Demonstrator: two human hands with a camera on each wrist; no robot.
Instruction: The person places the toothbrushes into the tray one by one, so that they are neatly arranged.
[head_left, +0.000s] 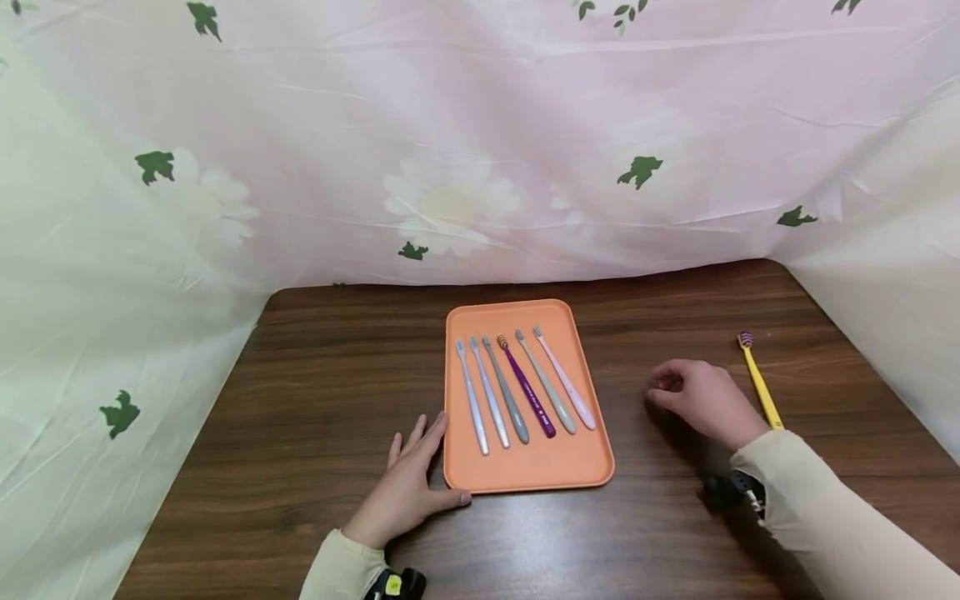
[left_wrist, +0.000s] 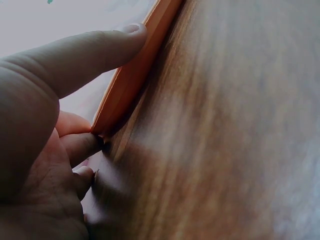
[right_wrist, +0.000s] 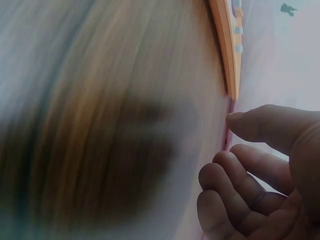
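Note:
An orange tray [head_left: 528, 475] lies on the table with several toothbrushes side by side on it, among them a purple toothbrush [head_left: 528, 387] and a pink toothbrush [head_left: 566, 379]. At its near left corner, my left hand [head_left: 405, 492] touches the rim with spread fingers, thumb along the near edge. The left wrist view shows that thumb [left_wrist: 125, 42] against the tray's outer wall [left_wrist: 132, 85]. Right of the tray, my right hand [head_left: 705, 400] hovers over the table, fingers loosely bent and nothing between them. A yellow toothbrush [head_left: 761, 383] lies beyond it, partly hidden by the sleeve.
The dark wooden table [head_left: 330, 375] is enclosed by a pale floral cloth [head_left: 465, 125] at the back and on both sides. A dark wrist device [head_left: 735, 492] sits at the right cuff and another device [head_left: 397, 583] at the left.

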